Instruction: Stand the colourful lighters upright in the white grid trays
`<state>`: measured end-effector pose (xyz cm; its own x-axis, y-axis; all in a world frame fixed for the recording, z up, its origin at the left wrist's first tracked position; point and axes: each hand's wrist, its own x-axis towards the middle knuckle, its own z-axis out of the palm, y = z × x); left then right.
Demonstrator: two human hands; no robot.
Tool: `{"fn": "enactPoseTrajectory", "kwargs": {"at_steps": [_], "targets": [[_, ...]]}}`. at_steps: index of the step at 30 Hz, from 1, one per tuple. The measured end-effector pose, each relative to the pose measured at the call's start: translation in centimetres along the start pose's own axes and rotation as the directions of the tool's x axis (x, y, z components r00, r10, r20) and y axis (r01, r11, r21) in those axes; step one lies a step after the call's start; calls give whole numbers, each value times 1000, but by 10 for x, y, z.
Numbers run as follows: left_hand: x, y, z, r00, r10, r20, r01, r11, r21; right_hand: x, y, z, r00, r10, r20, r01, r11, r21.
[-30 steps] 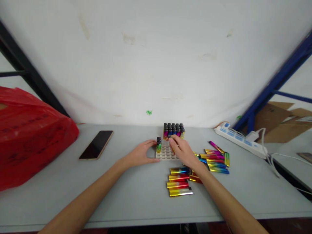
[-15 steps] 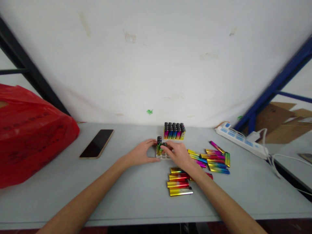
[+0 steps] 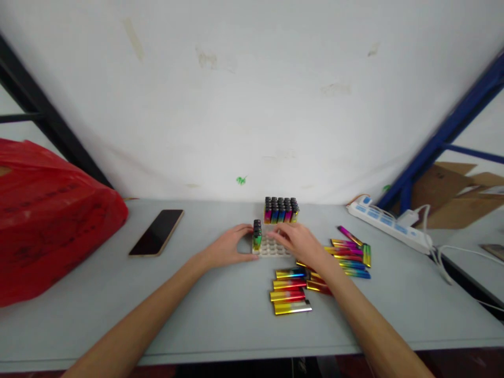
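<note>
A white lighter tray (image 3: 273, 250) with rows of round holes lies on the table. Several lighters with black tops (image 3: 257, 235) stand upright in a single row at its left end. My left hand (image 3: 225, 248) grips that end, thumb at the near corner and fingers at the far one. Over the tray's right part hovers my right hand (image 3: 302, 242), fingers loosely apart with nothing seen in them; it hides some holes. Shiny yellow-red and multicoloured lighters (image 3: 289, 296) lie loose in front of the tray, and more loose lighters (image 3: 350, 257) lie right of it.
Behind the tray stands a full block of upright lighters (image 3: 281, 211). A phone (image 3: 156, 232) and a red plastic bag (image 3: 59, 220) are to the left. At the right, a white power strip (image 3: 388, 224) trails cables, with a cardboard box (image 3: 449, 194) beyond a blue frame.
My right hand has let go of a lighter, now upright in the left row, and moved right and slightly up. My left hand has stayed at the tray.
</note>
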<state>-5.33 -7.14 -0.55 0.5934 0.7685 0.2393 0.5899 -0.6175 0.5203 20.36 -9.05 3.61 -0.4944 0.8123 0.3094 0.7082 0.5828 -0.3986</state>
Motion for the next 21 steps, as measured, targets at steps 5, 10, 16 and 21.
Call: {"fn": "enactPoseTrajectory", "kwargs": {"at_steps": [5,10,16,21], "targets": [[0,-1,0,1000,-12,7,12,1000,7,-18,47,-42,979,157,128,-160,987,14],[-1,-3,1,1000,-8,-5,8,1000,2,-34,76,-50,926,294,236,-316,947,61],[-1,-3,1,1000,-16,-6,16,1000,12,-33,84,-39,906,345,246,-372,926,71],[0,-1,0,1000,-19,-2,19,1000,19,-22,76,-42,973,227,-43,-223,971,83]]}}
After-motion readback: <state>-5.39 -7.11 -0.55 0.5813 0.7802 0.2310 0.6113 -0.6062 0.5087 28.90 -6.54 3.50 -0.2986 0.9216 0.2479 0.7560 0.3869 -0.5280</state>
